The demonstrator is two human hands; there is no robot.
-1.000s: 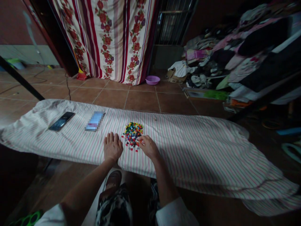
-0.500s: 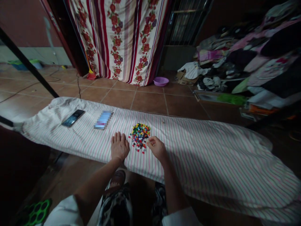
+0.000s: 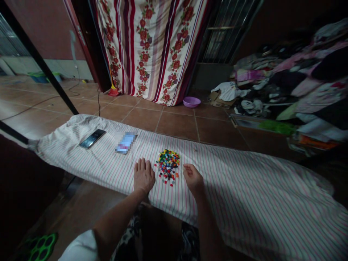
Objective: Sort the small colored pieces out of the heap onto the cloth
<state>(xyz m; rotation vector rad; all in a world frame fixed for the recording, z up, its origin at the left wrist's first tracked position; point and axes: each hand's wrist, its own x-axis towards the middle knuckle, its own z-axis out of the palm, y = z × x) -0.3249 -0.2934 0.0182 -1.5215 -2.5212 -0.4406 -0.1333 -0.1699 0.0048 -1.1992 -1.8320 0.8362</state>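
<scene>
Colourful pieces lie between flat left hand and right hand, its grip unclear.

Pieces on cloth, between left hand and right hand | phones farther left

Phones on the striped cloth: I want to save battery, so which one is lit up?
The phone nearer the left hand; it shows bright blue, while the other phone, farther left, looks dark.
</scene>
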